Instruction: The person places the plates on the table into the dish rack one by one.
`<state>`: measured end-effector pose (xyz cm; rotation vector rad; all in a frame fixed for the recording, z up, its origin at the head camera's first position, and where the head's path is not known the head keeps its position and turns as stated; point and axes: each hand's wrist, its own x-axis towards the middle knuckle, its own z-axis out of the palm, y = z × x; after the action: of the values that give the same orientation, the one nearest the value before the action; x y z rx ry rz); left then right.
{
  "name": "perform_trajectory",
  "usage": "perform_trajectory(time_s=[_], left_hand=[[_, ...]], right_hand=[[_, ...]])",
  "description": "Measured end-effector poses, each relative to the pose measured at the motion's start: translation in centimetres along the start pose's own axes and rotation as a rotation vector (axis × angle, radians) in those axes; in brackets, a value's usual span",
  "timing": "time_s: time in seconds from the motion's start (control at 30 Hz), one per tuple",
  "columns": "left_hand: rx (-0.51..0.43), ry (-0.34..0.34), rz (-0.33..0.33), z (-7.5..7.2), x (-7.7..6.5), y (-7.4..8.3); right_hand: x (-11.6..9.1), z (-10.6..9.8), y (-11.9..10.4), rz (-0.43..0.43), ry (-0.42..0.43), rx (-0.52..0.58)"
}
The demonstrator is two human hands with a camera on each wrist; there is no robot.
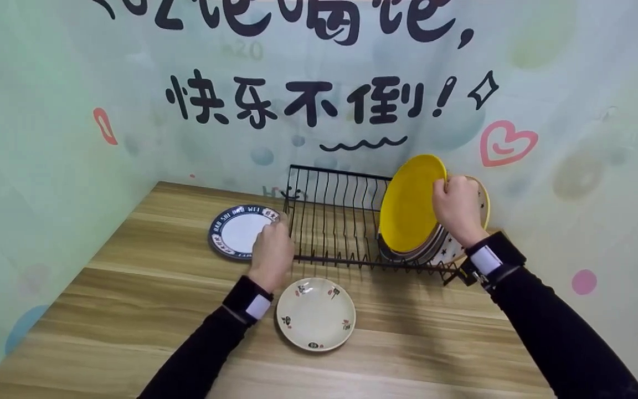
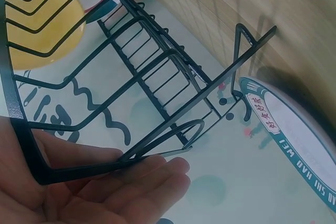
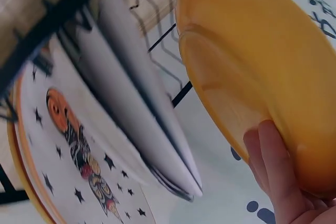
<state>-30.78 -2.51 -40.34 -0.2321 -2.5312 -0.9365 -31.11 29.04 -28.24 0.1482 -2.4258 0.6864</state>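
Observation:
In the head view my right hand (image 1: 457,208) grips a yellow plate (image 1: 414,202) by its edge, tilted up over the right end of a black wire dish rack (image 1: 333,219). The right wrist view shows the fingers (image 3: 273,156) on the plate's underside. Beside it, several plates (image 3: 126,93) stand in the rack, the outermost a star-patterned plate (image 3: 79,161) with an orange rim. My left hand (image 1: 273,252) holds the rack's left end; in the left wrist view its thumb and fingers (image 2: 152,187) lie about the corner of the black frame.
A blue-rimmed white plate (image 1: 240,231) lies on the wooden table (image 1: 147,310), left of the rack and partly behind the left hand. In front of the rack lies a cream plate (image 1: 316,315) with small printed motifs. A printed backdrop (image 1: 230,149) rises behind the table.

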Motion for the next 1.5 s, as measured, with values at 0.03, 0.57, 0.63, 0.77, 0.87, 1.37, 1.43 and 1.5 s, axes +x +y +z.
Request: perform_trajectory(time_s=[0.03, 0.57, 0.63, 0.77, 0.87, 1.37, 1.43, 1.5], left_hand=[[0.001, -0.004, -0.001, 0.0, 0.0, 0.0], [-0.004, -0.007, -0.009, 0.1, 0.0, 0.0], [-0.004, -0.004, -0.009, 0.1, 0.0, 0.0], [-0.005, -0.001, -0.004, 0.1, 0.1, 0.1], [-0.007, 0.003, -0.005, 0.1, 0.1, 0.1], [-0.004, -0.003, -0.005, 0.0, -0.1, 0.0], [0.002, -0.002, -0.008, 0.0, 0.0, 0.0], [0.004, -0.003, -0.010, 0.0, 0.0, 0.0]], right_hand=[[0.1, 0.1, 0.0, -0.003, -0.014, -0.016], [2.3, 2.5, -0.9, -0.013, -0.153, -0.139], [2.2, 3.0, -0.8, -0.024, -0.160, -0.145], [2.0, 3.8, -0.5, -0.030, -0.183, -0.151], [1.8, 4.3, -0.4, -0.022, -0.209, -0.144], [1.3, 5.7, 0.6, 0.038, -0.267, -0.133], [1.2, 5.9, 0.7, 0.044, -0.280, -0.127], [1.2, 6.1, 0.8, 0.043, -0.284, -0.127]])
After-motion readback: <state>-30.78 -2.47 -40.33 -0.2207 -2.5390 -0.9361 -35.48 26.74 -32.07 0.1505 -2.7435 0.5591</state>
